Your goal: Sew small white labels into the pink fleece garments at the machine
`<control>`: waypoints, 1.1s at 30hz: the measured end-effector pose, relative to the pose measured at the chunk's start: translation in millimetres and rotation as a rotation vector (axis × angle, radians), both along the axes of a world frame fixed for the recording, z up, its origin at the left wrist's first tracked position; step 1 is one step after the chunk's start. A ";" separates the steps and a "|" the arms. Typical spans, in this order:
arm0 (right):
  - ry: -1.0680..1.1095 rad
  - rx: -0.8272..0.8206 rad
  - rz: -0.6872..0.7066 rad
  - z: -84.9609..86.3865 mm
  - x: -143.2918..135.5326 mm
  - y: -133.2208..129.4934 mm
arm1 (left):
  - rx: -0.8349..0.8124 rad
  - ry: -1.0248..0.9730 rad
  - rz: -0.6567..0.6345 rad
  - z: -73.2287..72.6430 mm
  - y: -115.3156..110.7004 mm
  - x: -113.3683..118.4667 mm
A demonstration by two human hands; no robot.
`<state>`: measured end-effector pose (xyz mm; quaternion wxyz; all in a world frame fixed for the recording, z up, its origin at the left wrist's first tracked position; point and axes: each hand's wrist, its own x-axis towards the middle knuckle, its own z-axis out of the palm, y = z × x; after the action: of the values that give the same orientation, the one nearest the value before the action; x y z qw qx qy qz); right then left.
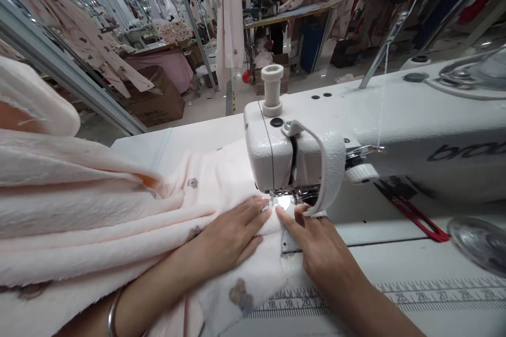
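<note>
— Grip first, head view: how do the hands stand?

— Left hand point(231, 231) lies palm-down on the pale pink cloth point(130, 221), fingers stretched, tips just beside the lit spot point(284, 201) under the head of the sewing machine point(419, 105). Seems to press rather than grasp; nothing clenched. Right hand point(326, 253) comes in from the other side, one finger extended to the cloth's edge, others bent beside the curved white guard point(334, 168).

— Does the right one pinch the cloth?

— Cannot tell; its underside is hidden.

— Where is the cloth?

— Partly under the machine's head. Heavy folds pile up to the left; a free edge runs on the near side, with a printed motif point(241, 295) close to the ruler scale point(435, 295) on the table point(379, 263).

— How far along?

— Probably partway through sewing, by the placing: cloth at the needle area, both hands close in. No finished stitching can be made out, so what is done goes unrecorded. Going by the free edge on the near side, some length may be left; how much, unclear.

— Anything lying by?

— Red-handled scissors point(437, 234), untouched, to the right of the right hand. Metal bangle point(113, 316) on the left wrist.
</note>
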<state>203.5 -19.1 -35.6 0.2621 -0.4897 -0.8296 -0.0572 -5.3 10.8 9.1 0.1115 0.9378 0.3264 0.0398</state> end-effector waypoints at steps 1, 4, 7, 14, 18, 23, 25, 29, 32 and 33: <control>-0.008 -0.007 -0.002 0.8 0.0 1.0 | -0.004 -0.008 0.002 0.0 1.2 -0.3; -0.042 -0.049 0.014 4.0 0.6 6.4 | -0.018 -0.023 0.017 -1.1 6.8 -0.8; -0.043 -0.083 0.014 3.4 1.4 8.5 | -0.020 0.001 0.040 -2.9 13.4 -0.5; 0.019 -0.106 -0.048 -2.8 -5.1 -7.0 | -0.025 0.030 0.063 -1.8 16.2 1.4; 0.026 -0.067 0.076 3.8 -11.8 -14.9 | 0.001 0.018 0.057 -0.1 14.1 1.8; -0.087 0.019 0.051 2.7 -24.6 -24.8 | 0.055 -0.027 0.037 -0.5 10.1 2.8; -0.127 0.006 -0.005 -1.3 -35.3 -27.0 | 0.079 -0.045 0.036 -2.2 10.1 4.2; -0.130 0.001 -0.026 -6.7 -55.9 -29.9 | 0.117 -0.100 0.081 -3.4 9.6 -0.6; -0.129 -0.014 0.054 -5.1 -32.1 -35.7 | 0.093 -0.049 0.142 7.5 -7.8 -21.5; -0.117 -0.018 0.065 -4.2 -11.1 -37.9 | 0.088 -0.027 0.153 14.1 -18.7 -31.2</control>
<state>192.4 -56.9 -39.8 0.2104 -0.4608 -0.8594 -0.0700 -36.6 -8.0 23.3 0.0709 0.9135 0.3936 0.0750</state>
